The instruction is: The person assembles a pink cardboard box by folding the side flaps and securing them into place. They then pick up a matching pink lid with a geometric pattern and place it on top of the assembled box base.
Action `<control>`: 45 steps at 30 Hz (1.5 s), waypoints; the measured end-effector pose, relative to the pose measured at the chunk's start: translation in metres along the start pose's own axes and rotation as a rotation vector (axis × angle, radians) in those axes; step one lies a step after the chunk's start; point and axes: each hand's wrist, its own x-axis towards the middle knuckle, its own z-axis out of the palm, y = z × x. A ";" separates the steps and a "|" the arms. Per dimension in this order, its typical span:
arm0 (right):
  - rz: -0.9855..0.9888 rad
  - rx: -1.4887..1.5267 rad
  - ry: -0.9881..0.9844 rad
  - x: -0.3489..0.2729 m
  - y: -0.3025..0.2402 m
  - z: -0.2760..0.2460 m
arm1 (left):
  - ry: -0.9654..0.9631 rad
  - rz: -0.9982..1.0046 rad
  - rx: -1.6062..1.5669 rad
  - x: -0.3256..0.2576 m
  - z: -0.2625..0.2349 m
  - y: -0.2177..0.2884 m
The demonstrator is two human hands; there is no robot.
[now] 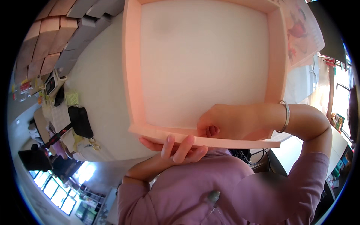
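Box (131, 67), shallow, pink-walled and pale inside, fills the upper middle of the view, raised close in front of a person in a mauve shirt (180, 187). Its near wall (240, 143) runs across just in front of the chest, its right end jutting beyond the box's right side; the forearm hides whether that corner is joined.

Left hand (178, 152) is outside this wall, fingers loosely bent and spread, tips against it; its thumb cannot be made out, so how firmly it grips is unclear. Right hand (225, 122), below a silver bangle (288, 116), reaches inside with fingers half curled down toward the same wall; their tips are partly hidden, so I cannot tell whether the grip has hold of anything.

The step in hand appears to be shaping or pressing the near wall. The next move seems to call for steady support from outside, even pressure from inside, and attention to the jutting end.

Behind, a pale bench (101, 82) carries scissors (94, 144) and stacked pink and grey boxes (48, 35).
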 end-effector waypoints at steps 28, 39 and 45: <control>-0.223 -0.926 0.929 -0.021 0.040 0.042 | -0.447 -0.261 -0.276 0.062 -0.008 0.002; -0.119 -1.208 1.031 -0.013 0.042 0.088 | -0.392 -0.110 -0.326 0.060 0.019 -0.020; -0.127 -0.943 0.979 -0.014 0.045 0.078 | -0.457 -0.121 -0.502 0.074 0.008 -0.030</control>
